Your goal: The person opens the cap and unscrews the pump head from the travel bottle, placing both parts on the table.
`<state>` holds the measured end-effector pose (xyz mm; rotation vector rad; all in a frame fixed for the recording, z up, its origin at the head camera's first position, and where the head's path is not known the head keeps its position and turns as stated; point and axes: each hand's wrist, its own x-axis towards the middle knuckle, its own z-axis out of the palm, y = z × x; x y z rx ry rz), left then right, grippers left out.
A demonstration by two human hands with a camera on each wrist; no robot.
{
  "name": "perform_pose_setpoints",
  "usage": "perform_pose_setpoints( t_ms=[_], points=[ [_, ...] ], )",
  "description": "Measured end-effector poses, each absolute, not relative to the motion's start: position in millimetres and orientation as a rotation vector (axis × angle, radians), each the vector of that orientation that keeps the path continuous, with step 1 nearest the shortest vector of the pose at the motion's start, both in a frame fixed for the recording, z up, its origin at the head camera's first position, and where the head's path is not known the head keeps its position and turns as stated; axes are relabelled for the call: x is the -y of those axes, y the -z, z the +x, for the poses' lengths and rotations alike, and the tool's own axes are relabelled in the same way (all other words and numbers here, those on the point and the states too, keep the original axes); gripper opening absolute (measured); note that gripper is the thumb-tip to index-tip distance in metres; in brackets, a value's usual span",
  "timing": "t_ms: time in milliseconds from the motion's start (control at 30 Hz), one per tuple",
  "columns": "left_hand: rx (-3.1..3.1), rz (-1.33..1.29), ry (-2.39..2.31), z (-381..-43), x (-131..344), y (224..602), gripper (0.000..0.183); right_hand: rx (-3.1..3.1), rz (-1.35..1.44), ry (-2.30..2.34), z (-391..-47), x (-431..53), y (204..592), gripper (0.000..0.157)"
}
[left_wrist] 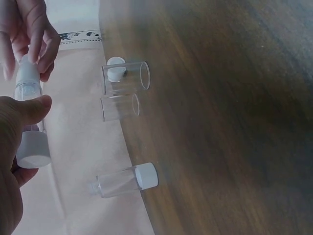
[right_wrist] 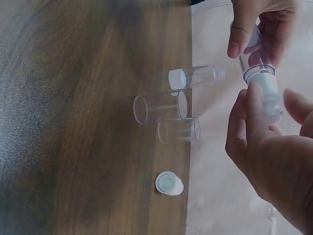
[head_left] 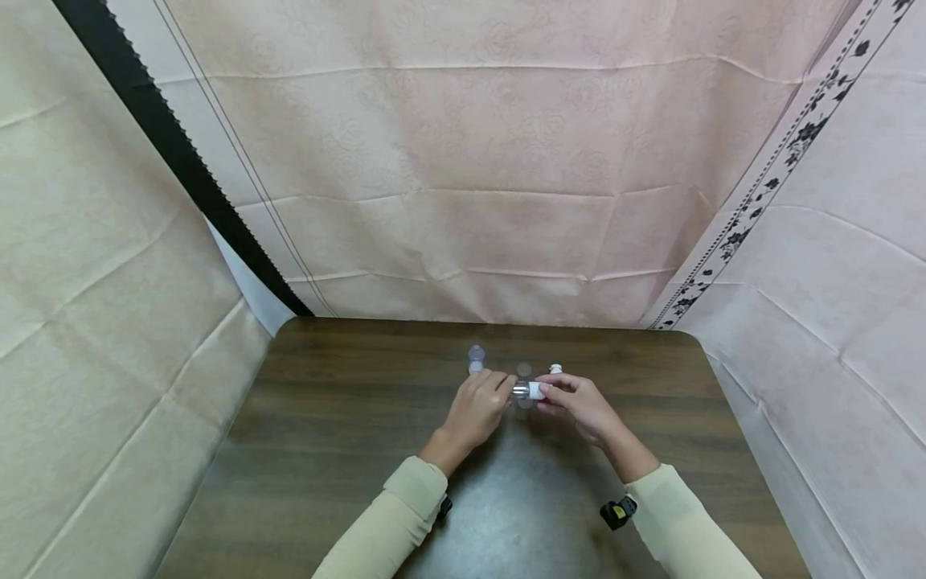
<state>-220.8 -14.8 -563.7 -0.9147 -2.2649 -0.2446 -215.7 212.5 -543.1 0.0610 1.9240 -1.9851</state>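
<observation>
My left hand (head_left: 477, 406) grips a small clear bottle (head_left: 520, 390) with a white base (left_wrist: 34, 149), holding it sideways above the table. From the other end, my right hand (head_left: 584, 408) pinches a white pump-like top (right_wrist: 266, 88) against the bottle's mouth. Whether that top is fully seated I cannot tell. Beyond the hands stands another clear bottle (left_wrist: 120, 182) with a white base and a bare, threaded neck. Two clear open cylinders (right_wrist: 161, 106) stand near it, one larger than the other. A white cap-like piece (right_wrist: 169, 182) sits farther right.
The brown wooden table (head_left: 325, 434) ends in a straight far edge just behind the standing pieces. Pale cloth (head_left: 492, 161) hangs behind it and on both sides. A dark wrist camera (head_left: 618, 511) sits below my right wrist.
</observation>
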Motion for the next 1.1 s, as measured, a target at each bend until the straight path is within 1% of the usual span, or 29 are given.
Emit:
perform_pose_setpoints(
  t_ms=[167, 367, 633, 867, 1100],
  points=[
    [2.258, -0.923, 0.252, -221.0, 14.4, 564.4, 0.019, -1.926, 0.062, 1.990, -216.4, -210.1, 542.6, 0.035],
    [2.249, -0.922, 0.245, -220.2, 13.8, 564.8, 0.018, -1.989, 0.064, 1.949, -215.4, -208.6, 542.3, 0.032],
    [2.275, -0.912, 0.269, -218.0, 13.4, 563.9, 0.018, -2.090, 0.034, 1.888, -214.1, -208.2, 542.8, 0.032],
    [2.279, -0.909, 0.326, -217.7, 13.4, 565.4, 0.029, -2.117, 0.051, 1.889, -212.4, -207.2, 545.3, 0.033],
    [2.347, -0.897, 0.305, -216.2, 14.4, 562.4, 0.030, -2.154, 0.041, 1.918, -211.5, -206.7, 547.7, 0.031]
  ],
)
